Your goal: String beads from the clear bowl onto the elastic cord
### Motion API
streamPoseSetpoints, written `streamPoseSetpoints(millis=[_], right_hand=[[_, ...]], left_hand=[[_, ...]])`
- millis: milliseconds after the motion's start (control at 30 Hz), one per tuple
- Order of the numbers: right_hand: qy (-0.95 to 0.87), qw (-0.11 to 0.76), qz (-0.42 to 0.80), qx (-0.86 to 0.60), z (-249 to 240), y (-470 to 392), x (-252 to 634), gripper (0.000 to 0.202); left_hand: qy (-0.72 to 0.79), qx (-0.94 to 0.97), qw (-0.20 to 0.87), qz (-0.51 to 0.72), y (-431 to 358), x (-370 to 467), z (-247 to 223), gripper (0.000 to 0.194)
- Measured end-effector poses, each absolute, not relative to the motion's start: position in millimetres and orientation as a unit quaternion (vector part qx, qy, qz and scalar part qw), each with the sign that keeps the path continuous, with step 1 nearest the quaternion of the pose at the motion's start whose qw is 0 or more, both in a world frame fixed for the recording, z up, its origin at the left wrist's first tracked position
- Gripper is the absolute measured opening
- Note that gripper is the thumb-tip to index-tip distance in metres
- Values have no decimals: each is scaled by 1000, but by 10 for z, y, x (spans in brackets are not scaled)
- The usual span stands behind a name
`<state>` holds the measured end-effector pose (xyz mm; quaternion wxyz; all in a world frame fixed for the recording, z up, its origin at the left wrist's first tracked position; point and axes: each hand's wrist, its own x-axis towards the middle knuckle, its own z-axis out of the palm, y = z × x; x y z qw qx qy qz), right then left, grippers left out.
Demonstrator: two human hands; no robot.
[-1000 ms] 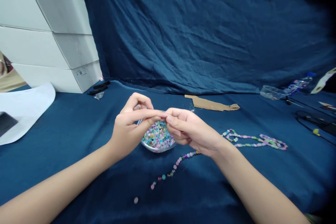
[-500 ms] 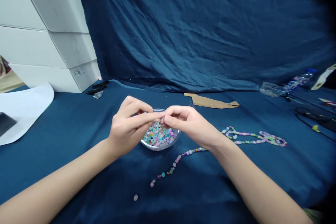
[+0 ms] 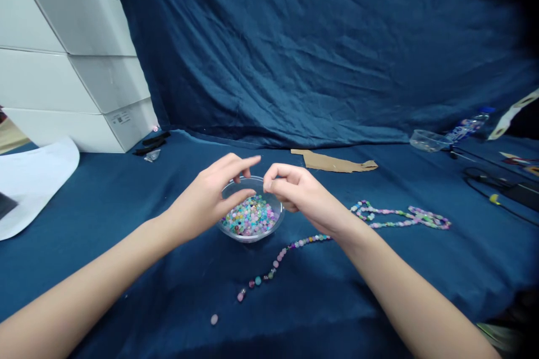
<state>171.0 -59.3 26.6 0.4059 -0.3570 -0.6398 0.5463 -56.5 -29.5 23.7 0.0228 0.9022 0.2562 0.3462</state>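
Over a clear bowl (image 3: 249, 238) of small multicoloured beads (image 3: 252, 217), my left hand (image 3: 214, 188) is open, its thumb and forefinger well apart. Just to the right, my right hand (image 3: 290, 185) is closed in a pinch above the bowl's rim; whatever lies between its fingertips is too small to make out. A strand of beads (image 3: 275, 263) runs over the cloth from below my right wrist toward the front, and part of it is hidden by the forearm. One pale pink bead (image 3: 214, 320) sits near the strand's front end.
A longer looped bead strand (image 3: 404, 219) lies to the right. Behind the bowl is a torn piece of brown cardboard (image 3: 332, 162). White boxes (image 3: 84, 84) are stacked at the left. A clear container (image 3: 427, 140), a bottle (image 3: 471, 125) and black cables (image 3: 484, 185) occupy the right.
My left hand has come away from the right fingertips and spread its fingers. My right hand stays pinched in about the same place. The whole view has shifted slightly.
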Motion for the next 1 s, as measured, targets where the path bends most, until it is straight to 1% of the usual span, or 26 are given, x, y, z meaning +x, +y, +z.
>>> streamPoseSetpoints(millis=[100,167,233,267,467,533,600,667,767,833,933,1000], right_hand=[[-734,405,366,-403,270,-539,1795,13],[-777,388,260,-423,247,-513,1850,11],[-793,381,210,-427,189,-496,1887,12],[-796,381,202,-426,148,-489,1898,13],[-795,395,204,-412,-113,-442,1901,16],[-790,400,217,-410,-162,-426,1893,17],[-785,403,230,-411,-190,-418,1886,17],[-778,408,238,-414,-206,-419,1879,18],[-763,423,243,-423,-222,-428,1865,20],[-754,436,242,-428,-235,-438,1849,19],[-747,461,224,-423,-262,-462,1818,16],[-748,483,198,-409,-287,-486,1796,15]], left_hand=[[326,932,66,145,-227,-487,323,33],[350,930,94,53,-191,-416,328,19],[356,927,114,29,-155,-356,275,8],[356,926,120,31,-135,-335,232,6],[363,917,159,26,-26,-334,26,16],[372,913,163,36,-25,-343,39,16],[389,905,158,66,-54,-351,67,12],[404,889,172,126,-111,-364,76,8],[400,853,232,241,-226,-402,25,9],[392,832,248,305,-300,-434,-34,8],[378,807,249,379,-378,-472,-113,6],[363,793,272,408,-407,-482,-149,6]])
